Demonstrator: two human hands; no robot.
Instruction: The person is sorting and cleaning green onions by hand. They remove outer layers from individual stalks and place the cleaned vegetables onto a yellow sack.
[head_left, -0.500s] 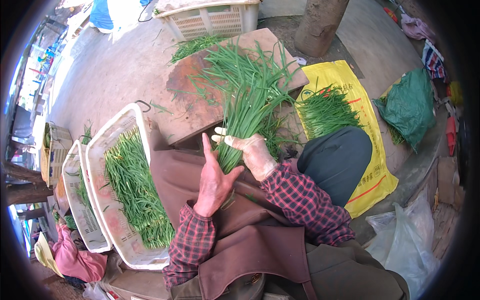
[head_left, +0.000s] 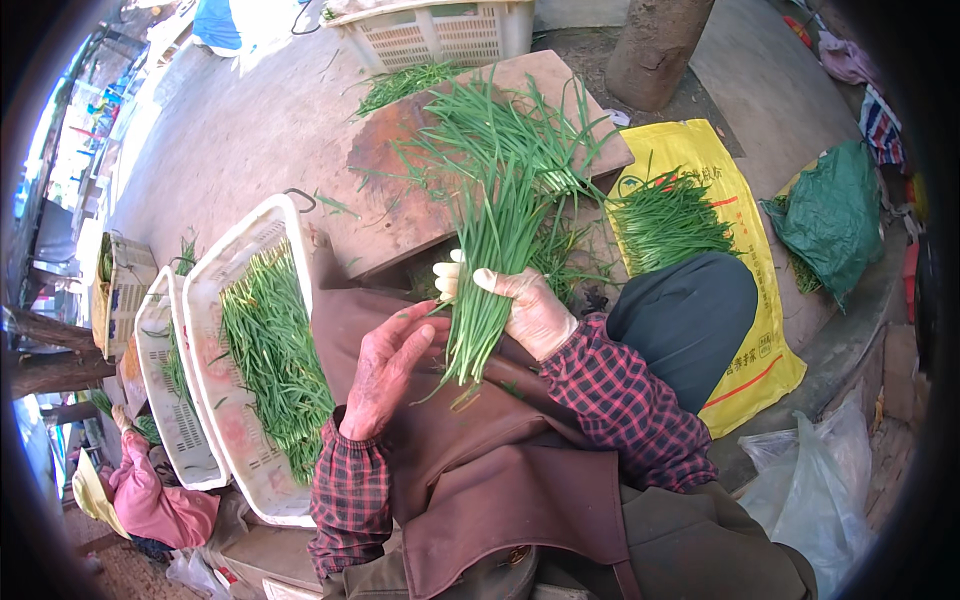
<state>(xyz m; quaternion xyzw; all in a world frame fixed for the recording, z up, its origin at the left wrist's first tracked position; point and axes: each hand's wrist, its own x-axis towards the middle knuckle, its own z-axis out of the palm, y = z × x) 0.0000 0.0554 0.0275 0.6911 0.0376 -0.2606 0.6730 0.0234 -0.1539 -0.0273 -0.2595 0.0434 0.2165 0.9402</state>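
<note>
A bunch of garlic chives (head_left: 492,255) is gripped in my right hand (head_left: 535,312), which wears a pale glove. Its leaves point away from me and the cut stem ends hang over my lap. Just left of the stems is my bare left hand (head_left: 386,368), fingers stretched toward the bunch and holding nothing I can see. A thin loose strand trails below the stem ends. Beyond the bunch, more chives (head_left: 560,150) lie heaped on a worn board (head_left: 400,228). A brown apron (head_left: 440,465) covers my lap.
To my left, a white crate (head_left: 205,385) holds chives, with a second crate (head_left: 163,345) beside it. On the right, a yellow sack (head_left: 765,335) carries another chive pile (head_left: 668,225). A tree trunk (head_left: 655,60) and a crate (head_left: 440,38) stand beyond. At far left is another person (head_left: 160,500).
My left hand has drawn back leftward from the stem ends, and its fingers have tilted toward the bunch. The right hand has turned the bunch more upright, separating it from the heap behind.
</note>
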